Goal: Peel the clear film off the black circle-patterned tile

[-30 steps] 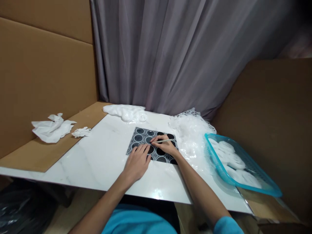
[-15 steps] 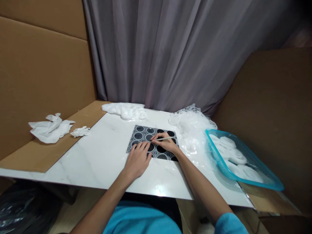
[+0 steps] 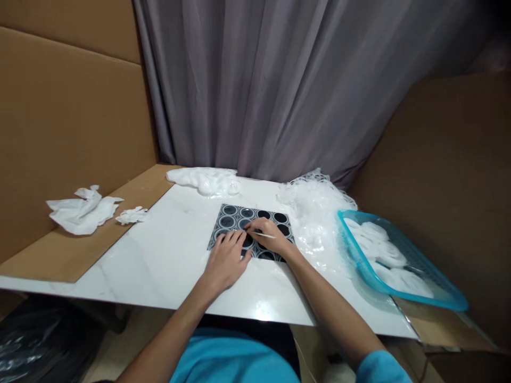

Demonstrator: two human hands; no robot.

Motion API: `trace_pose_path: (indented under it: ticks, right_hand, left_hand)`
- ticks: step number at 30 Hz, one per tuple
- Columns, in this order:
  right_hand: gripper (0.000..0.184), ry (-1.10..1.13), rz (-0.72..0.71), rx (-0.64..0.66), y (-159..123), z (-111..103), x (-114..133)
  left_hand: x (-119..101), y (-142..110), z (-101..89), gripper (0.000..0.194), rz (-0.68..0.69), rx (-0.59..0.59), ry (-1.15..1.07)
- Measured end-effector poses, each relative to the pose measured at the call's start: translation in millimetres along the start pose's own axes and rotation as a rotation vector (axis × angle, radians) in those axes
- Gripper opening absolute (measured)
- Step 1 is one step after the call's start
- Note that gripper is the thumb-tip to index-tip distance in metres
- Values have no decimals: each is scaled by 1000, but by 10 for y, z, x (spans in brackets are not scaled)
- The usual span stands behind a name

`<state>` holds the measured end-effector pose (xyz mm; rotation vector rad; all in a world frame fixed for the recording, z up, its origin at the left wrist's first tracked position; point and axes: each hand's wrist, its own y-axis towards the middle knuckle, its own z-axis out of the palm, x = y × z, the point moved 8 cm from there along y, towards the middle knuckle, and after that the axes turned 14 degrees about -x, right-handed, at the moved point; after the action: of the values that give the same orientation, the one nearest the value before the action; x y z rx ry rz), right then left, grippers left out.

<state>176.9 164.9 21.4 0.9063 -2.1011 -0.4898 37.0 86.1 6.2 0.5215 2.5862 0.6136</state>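
A dark sheet [image 3: 235, 215] printed with rows of circles in pale rings lies flat on the white table. My left hand [image 3: 225, 261] rests on its lower left part, fingers stretched out and palm down. Over the middle of the sheet, my right hand [image 3: 273, 242] is closed in a pinch on a thin pale stick [image 3: 264, 234]. The stick's inner end is at the fingertips, close to the left hand's fingers; I cannot make out its tip. Both hands cover several of the circles.
A heap of clear, stringy plastic [image 3: 319, 207] lies right of the sheet. Beyond it, a blue basket [image 3: 399, 293] holds white round pieces. White plastic [image 3: 203, 180] sits at the back, below a grey curtain [image 3: 247, 90]. Crumpled tissue [image 3: 83, 213] lies left on cardboard [image 3: 99, 234].
My right hand has shifted slightly left, toward the left hand, and the stick has turned so that its outer end points lower. My left hand stays almost in place on the sheet.
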Motion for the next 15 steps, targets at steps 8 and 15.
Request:
trace_pose_path:
  ticks: [8, 15]
  right_hand:
    - [17, -574, 43, -85, 289, -310, -130]
    - [21, -1109, 339, -304, 205, -1509, -263]
  left_hand:
    - [-18, 18, -10, 53, 1, 10, 6]
    - [45, -73, 4, 54, 29, -9, -12]
